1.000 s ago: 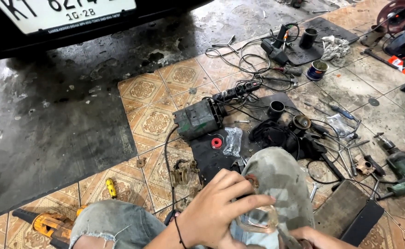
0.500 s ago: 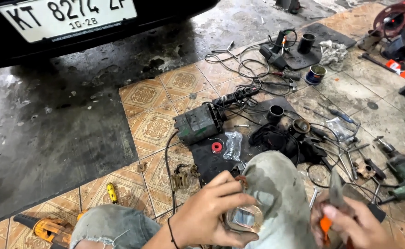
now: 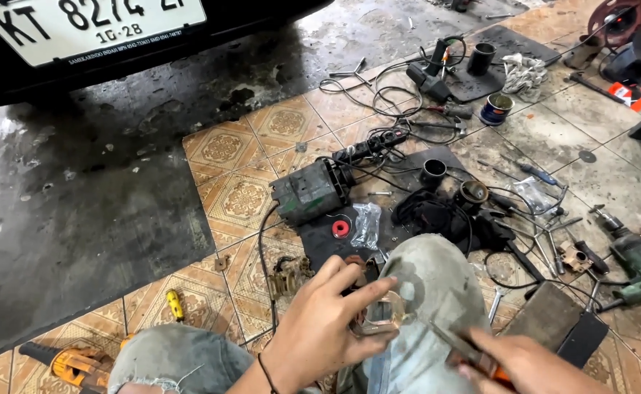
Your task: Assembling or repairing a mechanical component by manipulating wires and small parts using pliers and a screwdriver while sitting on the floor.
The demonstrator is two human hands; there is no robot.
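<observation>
My left hand (image 3: pixel 326 328) grips a small round motor part with copper windings (image 3: pixel 379 315) and holds it against my right knee (image 3: pixel 437 292), which is covered in faded grey jeans. My right hand (image 3: pixel 528 365) is at the bottom edge and holds pliers with orange handles (image 3: pixel 466 352). The pliers' metal tip points left toward the part. Both hands are low in the frame, and the right one is partly cut off.
On the tiled floor lie a green motor housing (image 3: pixel 307 191), a red ring on a black mat (image 3: pixel 342 228), tangled cables (image 3: pixel 393 95), a green drill (image 3: pixel 638 259), a small tin (image 3: pixel 496 108), an orange tool (image 3: pixel 72 362) and a yellow-handled screwdriver (image 3: pixel 175 304). A car bumper (image 3: pixel 189 44) is at the top left.
My right hand has come in from the lower right with the pliers and brought their tip close to the part. My left hand still holds the part on my knee.
</observation>
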